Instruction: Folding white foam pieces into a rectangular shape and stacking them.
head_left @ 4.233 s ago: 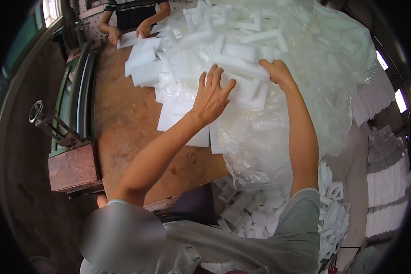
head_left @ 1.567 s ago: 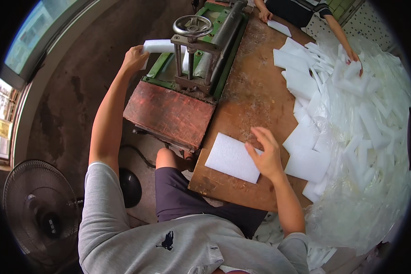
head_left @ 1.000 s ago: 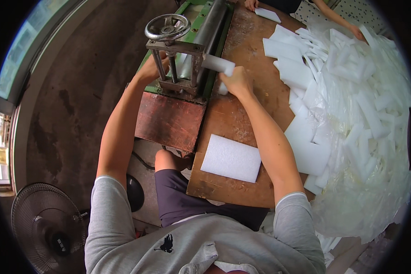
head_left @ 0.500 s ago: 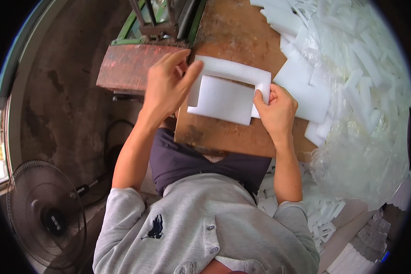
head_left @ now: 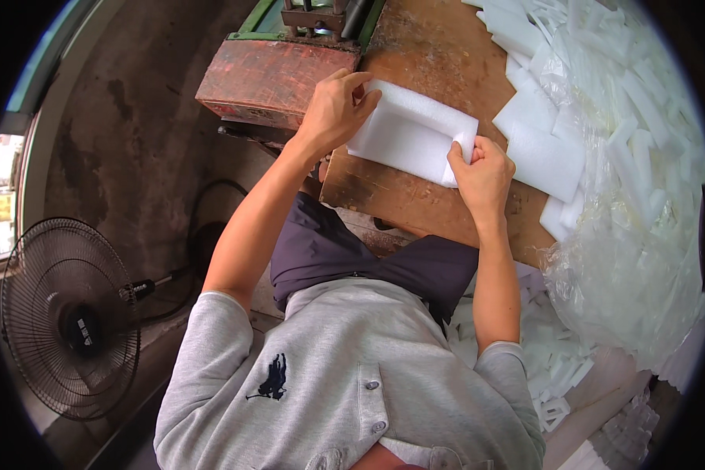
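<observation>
The white foam frame (head_left: pixel 427 108), three-sided with its open side toward the person, is found over a flat white foam sheet (head_left: pixel 407 149) near the front edge of the wooden table (head_left: pixel 423 207). The outer edges of the two nearly line up; full contact between them cannot be confirmed.

The right hand (head_left: pixel 484 168) pinches the frame's right arm, thumb on the inner side, fingers outside. The left hand (head_left: pixel 333 113) is at the far left corner, thumb and forefinger slightly apart; whether it pinches the foam cannot be told. Holding at opposite ends appears to keep the frame square to the sheet.

To the right, further flat sheets (head_left: pixel 540 153) overlap on the table, seemingly within easy reach. Beyond them, clear plastic film (head_left: pixel 595 282) lies about a heap of white foam pieces (head_left: pixel 630 153); whether it forms a bag cannot be determined. A red box-shaped machine end (head_left: pixel 278 78) stands left of the table, and a fan (head_left: pixel 82 329) stands lower left.
</observation>
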Tool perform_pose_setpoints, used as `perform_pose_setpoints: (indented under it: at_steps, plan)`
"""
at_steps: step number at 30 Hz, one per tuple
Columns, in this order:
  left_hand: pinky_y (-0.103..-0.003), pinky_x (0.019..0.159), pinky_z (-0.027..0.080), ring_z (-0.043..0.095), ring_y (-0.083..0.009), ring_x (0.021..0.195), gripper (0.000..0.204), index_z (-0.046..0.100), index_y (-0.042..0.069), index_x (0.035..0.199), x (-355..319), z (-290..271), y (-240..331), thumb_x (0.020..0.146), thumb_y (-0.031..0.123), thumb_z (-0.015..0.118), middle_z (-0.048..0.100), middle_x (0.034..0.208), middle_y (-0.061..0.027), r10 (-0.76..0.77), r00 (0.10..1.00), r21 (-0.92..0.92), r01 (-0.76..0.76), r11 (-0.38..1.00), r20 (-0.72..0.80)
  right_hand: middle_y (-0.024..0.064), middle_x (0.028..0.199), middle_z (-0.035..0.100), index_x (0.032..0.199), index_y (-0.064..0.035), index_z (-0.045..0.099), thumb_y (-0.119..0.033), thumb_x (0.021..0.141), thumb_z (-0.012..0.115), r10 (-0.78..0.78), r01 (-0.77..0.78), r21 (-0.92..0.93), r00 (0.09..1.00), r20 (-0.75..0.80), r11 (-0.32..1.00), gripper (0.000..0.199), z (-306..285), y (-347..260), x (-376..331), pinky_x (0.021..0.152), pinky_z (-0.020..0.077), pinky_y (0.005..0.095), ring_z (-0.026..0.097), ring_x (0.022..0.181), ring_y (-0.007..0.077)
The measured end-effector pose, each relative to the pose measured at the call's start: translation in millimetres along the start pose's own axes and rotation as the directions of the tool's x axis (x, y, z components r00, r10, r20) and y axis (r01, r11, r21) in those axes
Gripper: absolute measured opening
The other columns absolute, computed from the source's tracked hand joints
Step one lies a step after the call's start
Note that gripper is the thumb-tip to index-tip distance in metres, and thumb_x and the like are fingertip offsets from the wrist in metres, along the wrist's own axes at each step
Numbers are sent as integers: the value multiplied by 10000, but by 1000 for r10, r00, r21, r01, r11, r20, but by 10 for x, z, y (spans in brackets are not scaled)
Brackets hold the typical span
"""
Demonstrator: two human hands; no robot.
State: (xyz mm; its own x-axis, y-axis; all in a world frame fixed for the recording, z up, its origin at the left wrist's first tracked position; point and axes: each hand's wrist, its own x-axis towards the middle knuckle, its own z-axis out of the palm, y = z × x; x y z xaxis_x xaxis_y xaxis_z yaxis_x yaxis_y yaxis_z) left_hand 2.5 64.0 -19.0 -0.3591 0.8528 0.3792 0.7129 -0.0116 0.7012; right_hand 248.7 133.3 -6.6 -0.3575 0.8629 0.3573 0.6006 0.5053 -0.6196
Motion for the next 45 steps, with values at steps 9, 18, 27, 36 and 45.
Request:
perform_pose_setpoints:
  at_steps: [9,18,27,36,45]
  plan:
    - [-351,683,513,606,-241,700,309,687,-32,1110,-29,36,-5,876,166,722,614,837,-136,-21,1000,-38,21,999,-2,96,609,523,700,17,584,-147,762,776,-12,13,-28,1000,11,1000,260,-9,28,38,529,417,403,495,529,254]
    - [-333,674,515,615,-231,702,279,690,-23,1106,-68,107,-96,884,145,717,621,848,-141,-2,999,-26,1,1000,-33,128,635,562,689,25,584,-167,747,785,-9,9,10,1000,-16,1000,284,32,77,46,533,433,419,551,555,292]
    - [-358,690,511,615,-266,724,293,683,-28,1123,-44,194,-52,895,154,708,618,874,-157,37,999,29,-36,999,-39,97,587,589,758,41,647,-135,769,774,-2,4,-43,999,51,999,217,57,188,56,519,441,339,534,504,164]
    - [-372,566,549,621,-332,896,601,478,-55,1377,-645,327,1007,825,149,602,577,1149,-255,39,988,428,-99,899,147,142,617,540,735,31,610,-152,751,746,92,-64,-172,982,162,983,229,-282,264,162,539,421,383,481,534,225]
    - [-286,676,464,547,-242,837,471,591,-72,1204,-811,273,1528,842,230,561,581,1027,-192,459,826,174,-530,830,329,113,659,558,764,14,615,-160,733,766,-58,80,-212,992,109,974,232,-277,540,74,551,429,407,508,559,264]
